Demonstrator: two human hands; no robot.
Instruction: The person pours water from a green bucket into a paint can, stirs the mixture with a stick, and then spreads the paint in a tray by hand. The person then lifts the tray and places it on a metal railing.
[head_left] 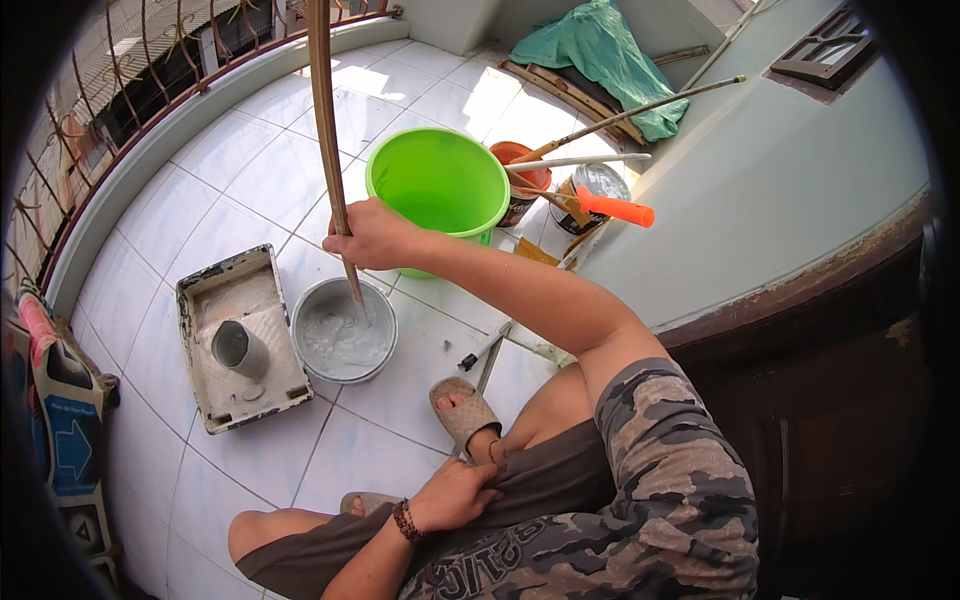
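Wooden stick [326,110]: upper end cut off at top edge, lower tip hidden in grey paint [335,345]. Left forearm [368,568] cropped.

The wooden stick [328,130] is long, narrow and brown, with lighter and darker bands running along its length. It stands close to upright with a slight tilt, its top running out past the upper edge of the view and its lower end dipping into the grey paint [335,345], right of the middle. The paint is thick and wet, its surface marked with swirls and soft ridges. It sits below the rim of a round, pale grey bucket [350,379], which stands upright and open on the tiled floor [350,440], its rim smeared with grey.
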